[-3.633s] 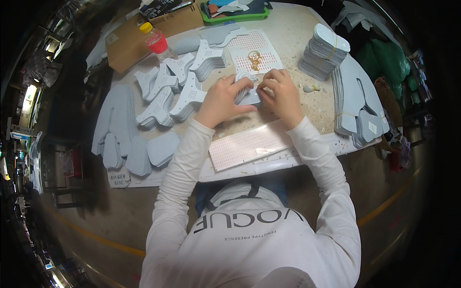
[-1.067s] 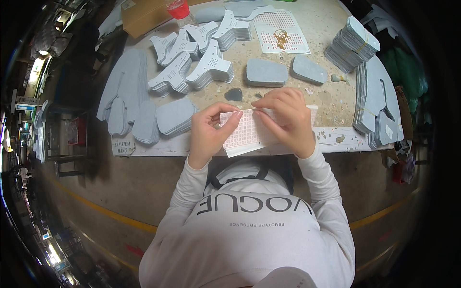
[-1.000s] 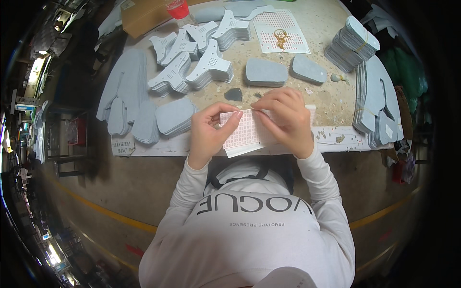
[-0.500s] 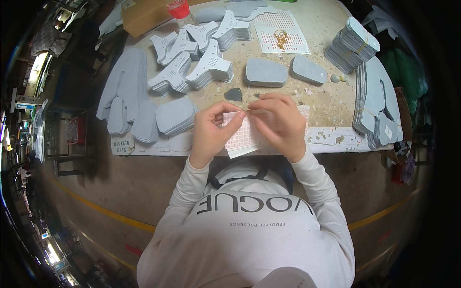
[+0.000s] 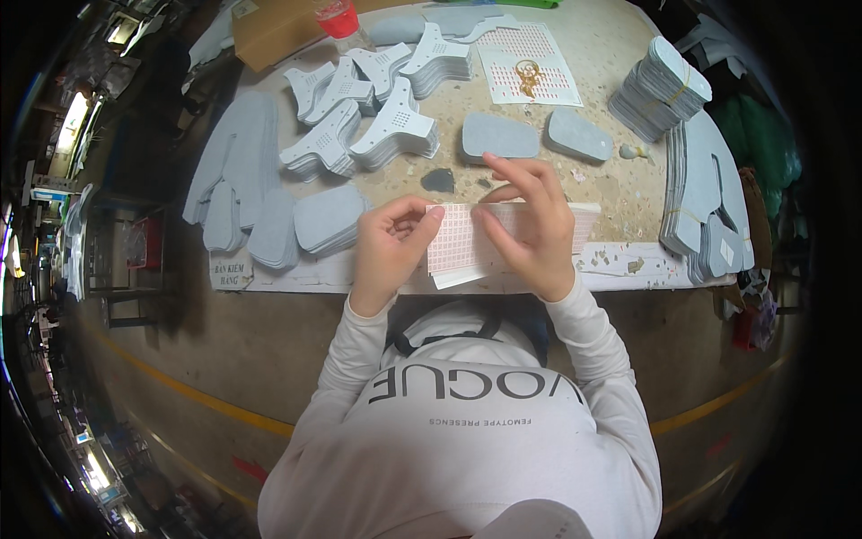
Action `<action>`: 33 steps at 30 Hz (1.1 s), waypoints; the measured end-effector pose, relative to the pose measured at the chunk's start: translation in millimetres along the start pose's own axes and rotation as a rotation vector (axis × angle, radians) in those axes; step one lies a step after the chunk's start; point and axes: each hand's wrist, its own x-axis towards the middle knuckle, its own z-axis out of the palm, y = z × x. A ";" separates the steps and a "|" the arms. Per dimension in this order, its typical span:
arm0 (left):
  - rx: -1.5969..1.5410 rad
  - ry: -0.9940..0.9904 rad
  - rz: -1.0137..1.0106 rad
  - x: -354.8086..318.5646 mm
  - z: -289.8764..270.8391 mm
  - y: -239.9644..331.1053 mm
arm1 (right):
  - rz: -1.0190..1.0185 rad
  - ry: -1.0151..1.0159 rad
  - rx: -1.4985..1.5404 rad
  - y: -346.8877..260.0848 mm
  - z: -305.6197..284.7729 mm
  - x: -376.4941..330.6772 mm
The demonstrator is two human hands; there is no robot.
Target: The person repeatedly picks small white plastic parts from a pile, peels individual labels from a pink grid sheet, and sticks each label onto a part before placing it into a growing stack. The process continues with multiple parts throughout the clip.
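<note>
My left hand (image 5: 391, 251) pinches the upper left corner of a sticker sheet (image 5: 453, 238) between thumb and forefinger. The sheet is white with rows of small red printed marks, and a white layer shows along its lower edge. It is held up over the table's near edge. My right hand (image 5: 539, 225) is in front of the sheet, fingers apart and raised, thumb near its printed face; whether the thumb presses on it is hard to tell. Part of the sheet is hidden behind this hand. Beyond lie two grey rounded pads (image 5: 499, 136) and a small dark piece (image 5: 438, 181).
Stacks of grey-white three-armed pieces (image 5: 395, 121) stand at the back left. Grey cut panels are piled at the left (image 5: 235, 162) and right (image 5: 705, 189). Another printed sheet (image 5: 525, 63) with rubber bands (image 5: 530, 76) lies far back, near a red-lidded jar (image 5: 338, 20).
My right hand's fingertips have drawn away from my left hand, and its fingers have spread and lifted. The sheet has shifted slightly to the right.
</note>
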 end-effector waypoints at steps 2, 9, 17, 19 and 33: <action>0.011 -0.003 0.012 -0.5 0.0 1.0 | -0.078 -0.008 0.016 -0.1 1.8 0.3; 0.053 -0.012 0.082 -0.2 2.2 0.7 | -0.133 0.051 0.016 -3.8 15.0 -5.2; 0.063 0.011 0.080 -1.5 4.0 -1.2 | -0.087 0.011 0.113 -8.6 8.5 -0.4; 0.069 0.006 0.093 -2.0 4.7 -1.3 | -0.139 -0.065 0.122 -8.4 8.9 3.4; 0.751 0.038 0.399 20.2 -9.7 19.8 | 0.289 -0.030 0.338 -3.2 -21.4 19.5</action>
